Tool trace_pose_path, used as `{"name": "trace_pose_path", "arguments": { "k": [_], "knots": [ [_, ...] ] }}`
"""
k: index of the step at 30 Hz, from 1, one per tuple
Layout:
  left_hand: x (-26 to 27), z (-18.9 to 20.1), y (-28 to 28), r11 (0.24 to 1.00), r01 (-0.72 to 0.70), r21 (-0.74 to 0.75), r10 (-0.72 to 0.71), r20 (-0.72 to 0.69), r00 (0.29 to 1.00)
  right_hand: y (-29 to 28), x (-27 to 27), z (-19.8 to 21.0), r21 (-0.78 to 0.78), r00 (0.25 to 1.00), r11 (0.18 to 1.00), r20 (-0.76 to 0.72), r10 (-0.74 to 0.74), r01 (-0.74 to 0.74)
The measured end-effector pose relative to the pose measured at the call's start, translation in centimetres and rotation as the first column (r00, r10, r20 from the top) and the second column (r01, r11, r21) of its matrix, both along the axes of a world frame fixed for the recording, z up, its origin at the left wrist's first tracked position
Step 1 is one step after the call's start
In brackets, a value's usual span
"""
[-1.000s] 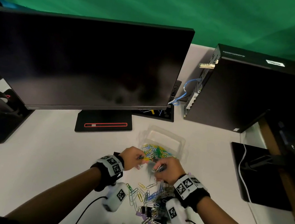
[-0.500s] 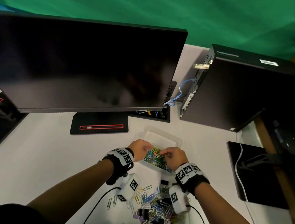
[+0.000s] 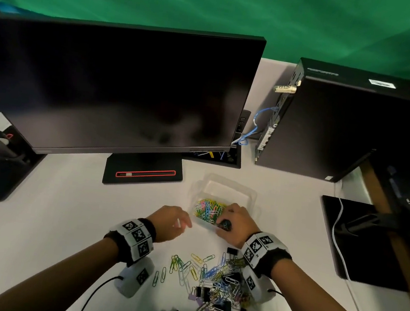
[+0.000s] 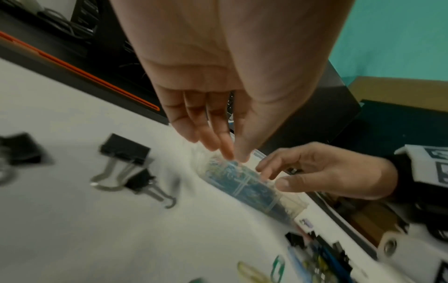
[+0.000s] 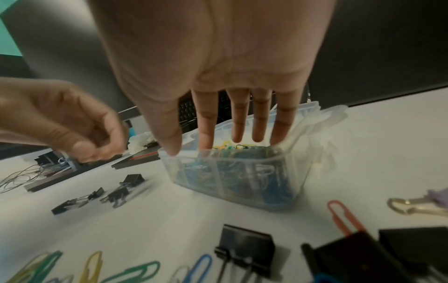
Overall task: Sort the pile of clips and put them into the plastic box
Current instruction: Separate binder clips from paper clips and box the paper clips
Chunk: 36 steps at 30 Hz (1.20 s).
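Two hands work at the box; the left hand hangs just left of it, fingers loose and holding nothing that shows; the right hand reaches over the near right corner, fingers straight above the contents and thumb at the near rim. A small dark thing shows under that hand in the head view; whether it is gripped cannot be told.

The box already holds a heap of coloured paper clips in its near part, while the far part looks bare; the pile lies near the box on the person's side, paper clips and black binder clips mixed together.

The step seems to be dropping clips in; it would go best with each kind kept to its own part, released low inside the walls; the box is light and probably slides, so the free hand could steady it.

The worktop is plain white; beyond the box stand a dark monitor and, to its right, a black computer; a green cloth hangs behind them.
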<state>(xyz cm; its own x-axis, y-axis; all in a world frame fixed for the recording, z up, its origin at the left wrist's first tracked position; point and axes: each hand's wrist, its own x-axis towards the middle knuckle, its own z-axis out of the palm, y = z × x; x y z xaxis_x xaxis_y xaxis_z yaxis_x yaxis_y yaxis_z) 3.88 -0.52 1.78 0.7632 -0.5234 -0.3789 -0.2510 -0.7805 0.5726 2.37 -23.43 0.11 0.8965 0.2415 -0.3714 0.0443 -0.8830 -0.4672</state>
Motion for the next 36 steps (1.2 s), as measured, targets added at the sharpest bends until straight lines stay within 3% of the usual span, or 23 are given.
{"name": "trace_pose_path", "arguments": {
  "k": [3, 12, 18, 27, 36],
  "knots": [
    [-1.3, -0.2, 1.5, 0.978, 0.156, 0.139, -0.150, -0.056, 0.987, -0.3, -0.1, 0.3, 0.018, 0.999, 0.999, -0.001, 0.032, -0.032],
    [-5.3, -1.6, 3.4, 0.969, 0.167, 0.183, -0.117, -0.260, 0.958, 0.0, -0.6, 0.5, -0.031, 0.994, 0.999, 0.110, -0.027, 0.030],
    [-6.0, -2.5, 2.1, 0.971, 0.168, 0.167, -0.130, -0.219, 0.967, -0.1, -3.7, 0.9, 0.009, 0.995, 1.000, 0.102, -0.002, 0.001],
    [-5.8, -2.9, -2.3, 0.971, 0.197, 0.136, -0.177, -0.146, 0.973, 1.4, -5.5, -0.5, -0.106, 0.963, 0.969, -0.179, 0.202, -0.223],
    [-5.9, -3.0, -2.8, 0.952, 0.254, 0.169, -0.236, -0.118, 0.965, 1.1, -6.0, -1.9, -0.079, 0.968, 0.979, -0.188, 0.168, -0.186]
  ]
}}
